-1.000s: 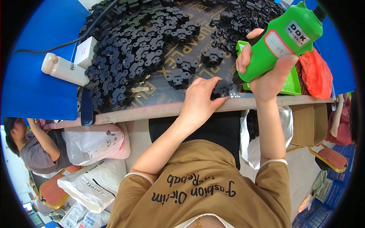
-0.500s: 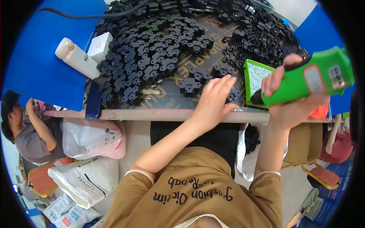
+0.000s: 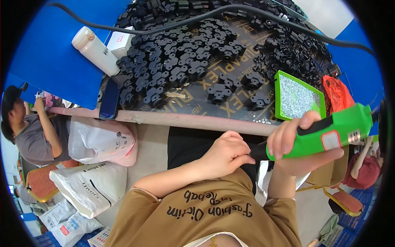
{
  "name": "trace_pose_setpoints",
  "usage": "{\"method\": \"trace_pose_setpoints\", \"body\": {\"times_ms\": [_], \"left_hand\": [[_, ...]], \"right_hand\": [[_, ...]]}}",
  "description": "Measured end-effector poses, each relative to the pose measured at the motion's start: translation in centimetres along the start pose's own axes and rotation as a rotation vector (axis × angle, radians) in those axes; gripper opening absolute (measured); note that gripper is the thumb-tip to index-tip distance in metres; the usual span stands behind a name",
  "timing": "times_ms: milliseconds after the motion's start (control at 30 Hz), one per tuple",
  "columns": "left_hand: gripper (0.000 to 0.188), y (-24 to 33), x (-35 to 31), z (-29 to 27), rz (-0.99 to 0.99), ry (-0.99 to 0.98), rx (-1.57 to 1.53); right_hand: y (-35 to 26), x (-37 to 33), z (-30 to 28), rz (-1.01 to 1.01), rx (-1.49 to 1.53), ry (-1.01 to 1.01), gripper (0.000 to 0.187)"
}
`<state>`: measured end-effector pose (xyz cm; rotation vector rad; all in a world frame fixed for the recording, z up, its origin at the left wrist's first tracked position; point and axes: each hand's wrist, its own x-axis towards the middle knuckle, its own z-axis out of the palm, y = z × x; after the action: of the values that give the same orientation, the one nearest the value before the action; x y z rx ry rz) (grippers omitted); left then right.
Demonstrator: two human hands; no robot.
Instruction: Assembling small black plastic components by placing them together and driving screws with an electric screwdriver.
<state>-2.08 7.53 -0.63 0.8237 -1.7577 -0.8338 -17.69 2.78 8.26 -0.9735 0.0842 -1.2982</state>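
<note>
My right hand point(image 3: 288, 142) grips a green electric screwdriver point(image 3: 345, 127) with a black nose, held level in front of the table edge. The tool's nose points left, toward my left hand point(image 3: 228, 151). That hand is closed, fingers curled together at the nose tip; whatever it pinches there is hidden. Beyond the hands, on the table, several black plastic brackets point(image 3: 219, 93) lie near the front edge. To their right sits a shallow green tray point(image 3: 278, 96) filled with tiny silvery pieces that look like screws.
Rows of black parts point(image 3: 177, 53) cover the table's left and back, with a heap of smaller ones point(image 3: 296, 57) at right. A black cable point(image 3: 230, 7) crosses above. A white bottle point(image 3: 94, 49), phone point(image 3: 109, 99) and red bag point(image 3: 338, 92) stand around. Another person point(image 3: 35, 131) is at left.
Both hands have drawn back from over the table toward my body, and my left hand has closed at the screwdriver's nose. The view has shifted, bringing the cable across the top.
</note>
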Motion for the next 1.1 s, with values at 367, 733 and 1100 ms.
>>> {"method": "trace_pose_setpoints", "body": {"times_ms": [367,733,1100], "left_hand": [[0.012,-1.5,1.9,-6.2,0.180,0.176,0.618],[0.067,-3.3,5.1,-6.8,-0.285,0.184,0.438],[0.063,1.6,2.9,-5.3,-0.271,0.142,-0.727]], "right_hand": [[1.5,11.6,-1.6,-0.153,-0.512,0.045,0.097],[7.1,16.8,-3.7,-0.061,-0.564,-0.249,0.045],[3.2,-0.1,-0.9,-0.093,-0.997,-0.017,0.026]]}}
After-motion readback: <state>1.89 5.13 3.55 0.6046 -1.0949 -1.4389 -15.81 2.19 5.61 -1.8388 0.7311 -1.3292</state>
